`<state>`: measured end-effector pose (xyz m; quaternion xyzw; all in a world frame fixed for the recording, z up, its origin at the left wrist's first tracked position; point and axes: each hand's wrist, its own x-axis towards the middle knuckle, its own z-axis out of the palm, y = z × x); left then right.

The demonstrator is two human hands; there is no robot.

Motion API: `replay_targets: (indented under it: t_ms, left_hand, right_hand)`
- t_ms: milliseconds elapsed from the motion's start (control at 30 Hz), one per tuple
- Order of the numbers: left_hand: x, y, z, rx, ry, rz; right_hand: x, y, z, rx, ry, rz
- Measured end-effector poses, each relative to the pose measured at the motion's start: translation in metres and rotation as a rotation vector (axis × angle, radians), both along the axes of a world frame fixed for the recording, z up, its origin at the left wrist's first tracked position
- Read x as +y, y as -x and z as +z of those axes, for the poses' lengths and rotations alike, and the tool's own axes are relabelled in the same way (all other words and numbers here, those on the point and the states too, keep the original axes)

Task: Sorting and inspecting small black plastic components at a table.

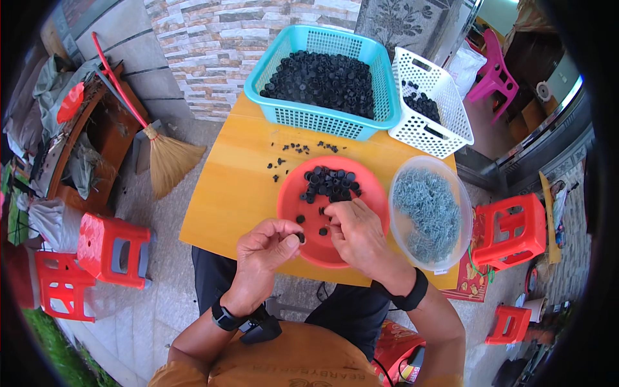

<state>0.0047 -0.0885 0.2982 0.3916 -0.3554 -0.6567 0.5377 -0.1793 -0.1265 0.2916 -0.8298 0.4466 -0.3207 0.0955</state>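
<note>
My left hand (267, 244) pinches a small black cap (300, 237) at the near rim of a red round plate (290, 197). My right hand (356, 233) rests on the plate beside it, fingers curled; what they grip is hidden. A heap of black caps (330, 183) lies on the plate's far half, with two loose ones near my fingers. A clear round bowl (461, 213) of thin grey metal pieces sits just right of the plate.
A teal basket (322, 119) full of black caps and a white basket (451, 129) with some caps stand at the far edge of the yellow table (225, 193). Tiny black bits are scattered there. Red stools (113, 248) (512, 229), a broom (164, 158).
</note>
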Motion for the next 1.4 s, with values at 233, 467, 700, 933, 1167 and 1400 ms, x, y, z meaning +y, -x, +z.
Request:
replay_targets:
  t_ms: [233,467,700,933,1167,1400]
  left_hand:
    - [0.003,0.007,0.005,0.046,-0.006,-0.100]
    - [0.010,0.013,0.004,0.116,-0.006,-0.166]
    - [0.015,0.020,0.006,0.124,-0.013,-0.174]
    - [0.017,0.021,0.007,0.148,-0.007,-0.157]
    - [0.020,0.023,0.007,0.084,0.028,-0.115]
    - [0.021,0.024,0.005,0.062,0.033,-0.106]
  right_hand:
    - [0.022,0.006,0.013,-0.414,-0.182,0.005]
    - [0.057,-0.008,0.025,-1.123,-0.546,-0.011]
    - [0.068,-0.018,0.011,-1.192,-0.334,0.022]
    - [0.074,-0.020,0.009,-1.050,-0.249,-0.059]
    - [0.073,-0.023,0.009,-0.844,-0.036,-0.155]
    - [0.081,-0.020,0.005,-0.914,-0.199,-0.121]
